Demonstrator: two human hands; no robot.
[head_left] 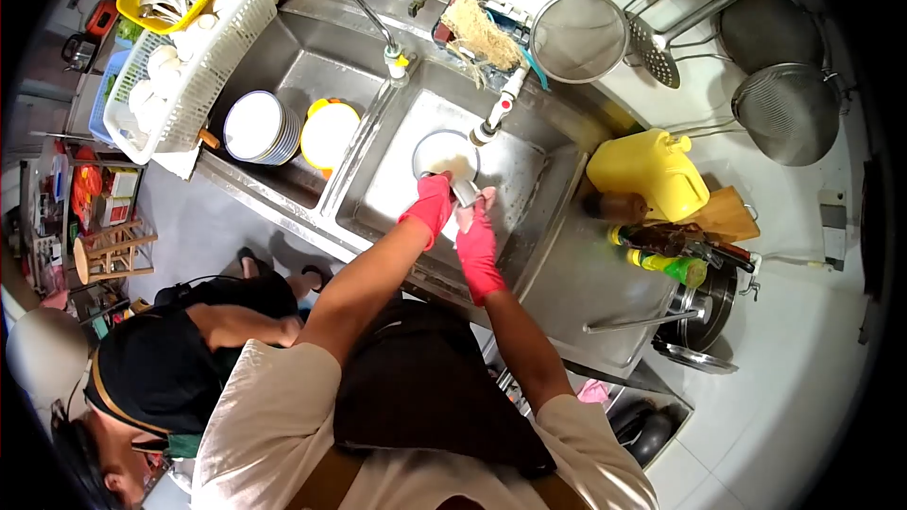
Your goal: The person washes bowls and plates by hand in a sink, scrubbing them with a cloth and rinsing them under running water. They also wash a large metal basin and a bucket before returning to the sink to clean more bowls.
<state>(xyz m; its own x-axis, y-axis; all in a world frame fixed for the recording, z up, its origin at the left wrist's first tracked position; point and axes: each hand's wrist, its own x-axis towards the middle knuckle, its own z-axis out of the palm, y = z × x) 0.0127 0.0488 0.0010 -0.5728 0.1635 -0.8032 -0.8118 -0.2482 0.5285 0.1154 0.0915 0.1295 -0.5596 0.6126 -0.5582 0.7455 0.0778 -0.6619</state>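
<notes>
Utensil (465,192), grey, shiny, partly hidden, is at a white bowl (446,151) in the sink (392,156), clamped in the pink-gloved right hand (477,231); left hand's (432,206) grip cannot be determined.

A loose, off-white shirt (269,397) with short, wide sleeves shows on both sides of a black apron (430,387), with a brown strap (326,484) at its lower left. The left glove (432,211) and right glove (478,250) are pinkish red and reach past the wrists.
</notes>
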